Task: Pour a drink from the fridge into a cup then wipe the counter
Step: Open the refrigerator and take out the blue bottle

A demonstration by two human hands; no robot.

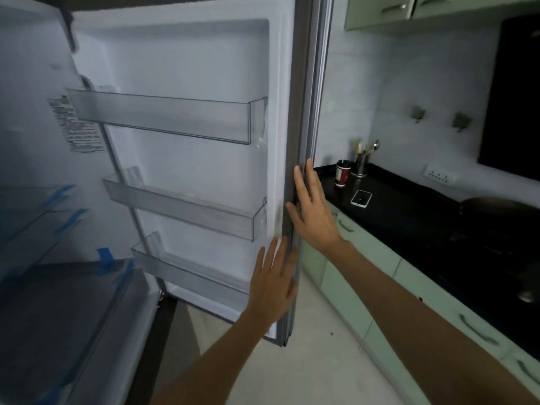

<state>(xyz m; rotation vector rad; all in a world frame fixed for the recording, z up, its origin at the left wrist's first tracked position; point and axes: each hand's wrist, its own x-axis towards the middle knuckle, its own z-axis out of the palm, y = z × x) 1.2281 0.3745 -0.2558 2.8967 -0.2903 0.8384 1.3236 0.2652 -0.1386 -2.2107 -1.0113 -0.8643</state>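
The fridge door [204, 176] stands wide open, its three clear door bins [163, 115] bare. My right hand [311, 213] lies flat with straight fingers on the door's outer edge. My left hand [271, 285] presses flat against the door's inner edge lower down. A red and white paper cup [342, 173] stands on the black counter [409, 211] beyond the door. No drink shows in the fridge parts in view.
Fridge shelves with blue tape [105, 255] sit at the left. On the counter are a steel utensil holder [361, 162], a phone [361, 197], and a dark pan [496, 206]. Green cabinets [380, 282] run below, with pale floor between.
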